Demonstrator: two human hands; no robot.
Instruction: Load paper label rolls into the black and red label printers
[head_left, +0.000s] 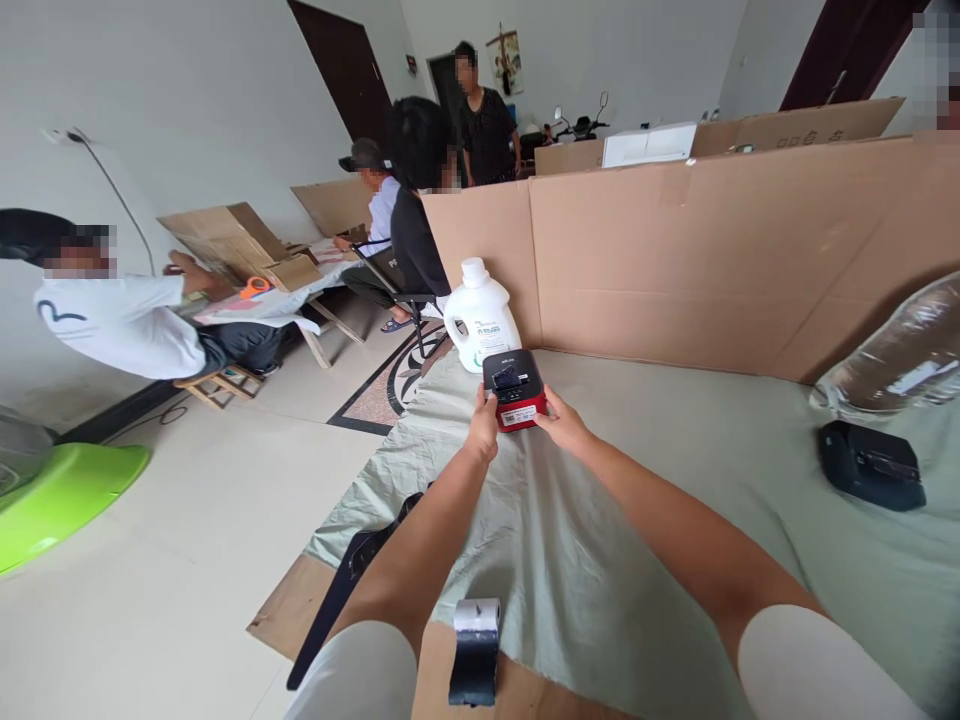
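A small red and black box-shaped device (514, 389) rests on the pale green cloth (637, 520), far out in front of me. My left hand (484, 426) grips its left side and my right hand (561, 421) grips its right side, both arms stretched forward. A white plastic jug (481, 317) with a white cap stands just behind the device, touching or nearly touching it. Near my body a roll of white paper (478, 614) sits on a black holder (474, 667).
A brown cardboard wall (712, 260) runs along the far edge of the cloth. A second black device (870, 465) and a clear plastic-wrapped bundle (896, 355) lie at right. Several people sit or stand around a table (285, 300) at left. A green tub (60, 490) stands on the tiled floor.
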